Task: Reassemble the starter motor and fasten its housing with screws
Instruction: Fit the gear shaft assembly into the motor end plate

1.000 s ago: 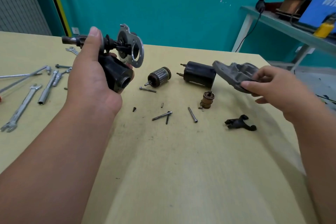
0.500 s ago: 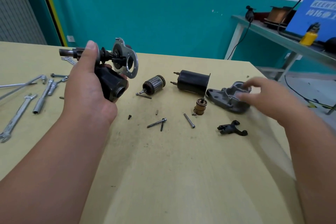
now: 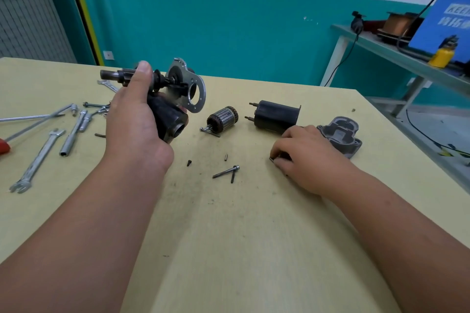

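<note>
Table: I see a pale yellow worktop (image 3: 229, 236) carrying loose starter parts and tools.
Left hand: my left hand (image 3: 132, 124) is raised above the table, fingers wrapped round the starter subassembly (image 3: 170, 119), thumb pointing up along its shaft.
Right hand: my right hand (image 3: 305, 157) lies low on the table, fingers curled, pinching a small dark part (image 3: 284, 155) that I cannot identify.
Starter subassembly: I see a black body, a silver plate and a pinion shaft, held well left of the other parts.
Motor can: the black cylinder (image 3: 276, 117) lies on its side just beyond my right hand.
End housing: the grey casting (image 3: 342, 134) sits beside my right hand, on its far right.
Armature: the armature (image 3: 223, 119) lies between subassembly and can.
Wrenches: the wrenches (image 3: 38, 160) lie at the left edge.
Screws: a long screw (image 3: 226, 171) and a short black screw (image 3: 189, 162) lie between my hands.
</note>
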`<act>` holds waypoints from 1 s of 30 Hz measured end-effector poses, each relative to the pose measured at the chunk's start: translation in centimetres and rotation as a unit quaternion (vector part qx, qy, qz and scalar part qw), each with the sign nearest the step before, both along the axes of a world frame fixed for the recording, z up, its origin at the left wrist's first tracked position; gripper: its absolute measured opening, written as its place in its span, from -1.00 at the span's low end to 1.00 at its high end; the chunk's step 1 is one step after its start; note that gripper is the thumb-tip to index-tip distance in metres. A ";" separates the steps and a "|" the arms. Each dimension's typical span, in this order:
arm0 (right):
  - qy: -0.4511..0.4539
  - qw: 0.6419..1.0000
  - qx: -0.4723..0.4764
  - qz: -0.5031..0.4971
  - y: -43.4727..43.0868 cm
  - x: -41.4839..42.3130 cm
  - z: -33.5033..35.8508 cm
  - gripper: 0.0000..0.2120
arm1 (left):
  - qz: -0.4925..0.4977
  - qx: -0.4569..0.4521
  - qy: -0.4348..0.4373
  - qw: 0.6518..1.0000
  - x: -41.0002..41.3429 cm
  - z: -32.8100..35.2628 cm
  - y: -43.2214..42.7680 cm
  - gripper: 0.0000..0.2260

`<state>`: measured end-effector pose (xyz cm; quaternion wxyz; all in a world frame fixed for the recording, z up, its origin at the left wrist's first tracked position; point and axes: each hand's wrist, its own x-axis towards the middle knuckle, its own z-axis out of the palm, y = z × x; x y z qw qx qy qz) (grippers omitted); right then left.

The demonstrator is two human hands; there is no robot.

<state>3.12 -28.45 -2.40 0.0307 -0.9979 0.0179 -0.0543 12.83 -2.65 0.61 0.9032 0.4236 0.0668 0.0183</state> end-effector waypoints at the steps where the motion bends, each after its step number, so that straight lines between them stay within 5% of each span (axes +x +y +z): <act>1: 0.003 1.000 0.003 -0.001 0.0 0.0 0.1 -0.81 | -0.001 0.000 0.001 1.000 0.0 0.0 0.0 -0.73; 19: -0.006 0.999 0.036 -0.029 -1.5 -0.1 0.0 -0.94 | -0.009 0.011 0.012 1.000 -0.6 0.3 -0.3 -0.73; 30: -0.010 0.998 0.050 -0.047 -1.0 -0.1 0.1 -0.95 | -0.030 0.134 -0.046 0.990 -2.3 0.9 -1.3 -0.85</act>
